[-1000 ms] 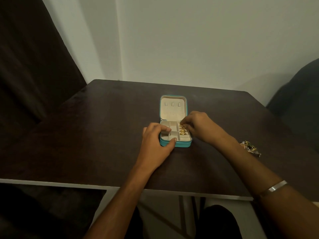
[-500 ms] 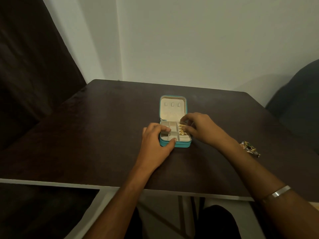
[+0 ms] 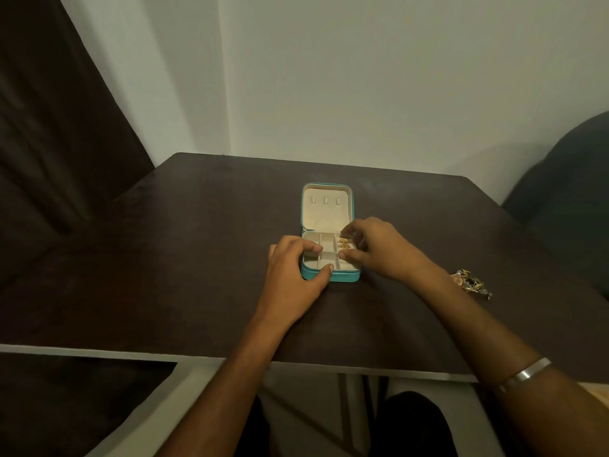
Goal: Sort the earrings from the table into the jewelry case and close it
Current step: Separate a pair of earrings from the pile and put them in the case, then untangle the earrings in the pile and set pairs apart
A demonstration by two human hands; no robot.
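case [image 3: 329,274]: teal, lid flat open, mid-table [image 3: 164,258]
done so far: two gold earrings [image 3: 344,243] sit in the far-right compartment
left: a small heap [image 3: 471,282] waits near the right edge — looks like more earrings, and the lid's not shut yet
left hand [image 3: 293,275]: fingers curled over the case's near-left corner, steadying it
right hand [image 3: 379,249]: fingers loosely spread over the gold pair — can't tell if anything's pinched
in the way: nothing much; right forearm runs just beside the heap

The right hand [image 3: 382,250] hides the jewelry case's [image 3: 329,277] right rim; gold earrings [image 3: 344,243] inside and the jewelry heap [image 3: 472,282] right of it blur.
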